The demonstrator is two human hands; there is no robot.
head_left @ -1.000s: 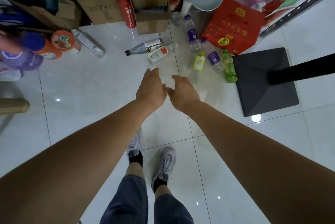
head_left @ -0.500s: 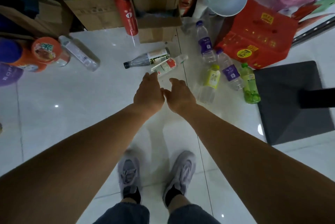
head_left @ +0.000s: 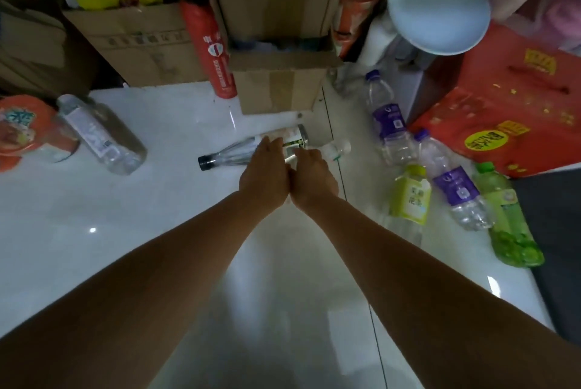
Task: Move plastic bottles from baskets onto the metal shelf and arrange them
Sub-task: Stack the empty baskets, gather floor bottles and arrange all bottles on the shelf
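Note:
Several plastic bottles lie on the white tile floor. My left hand (head_left: 264,168) reaches down with straight fingers touching the label of a clear black-capped bottle (head_left: 226,157). Right beside it, my right hand (head_left: 314,174) covers the body of a small white-capped bottle (head_left: 338,149); its fingertips are hidden. To the right lie two purple-labelled bottles (head_left: 388,121) (head_left: 452,184), a yellow-green-labelled bottle (head_left: 410,196) and a green bottle (head_left: 509,222). A large clear bottle (head_left: 100,135) lies at the left. No basket or metal shelf is in view.
Cardboard boxes (head_left: 276,86) (head_left: 141,45) and a red cylinder (head_left: 213,49) line the far side. A red carton (head_left: 509,111) and a white round object (head_left: 438,5) stand at the right. A dark mat (head_left: 559,247) covers the right edge. An orange-lidded tub (head_left: 22,127) lies far left.
Both hands have moved forward and down from above the bare floor onto the two middle bottles. The view has dropped closer to the floor; my feet are out of sight.

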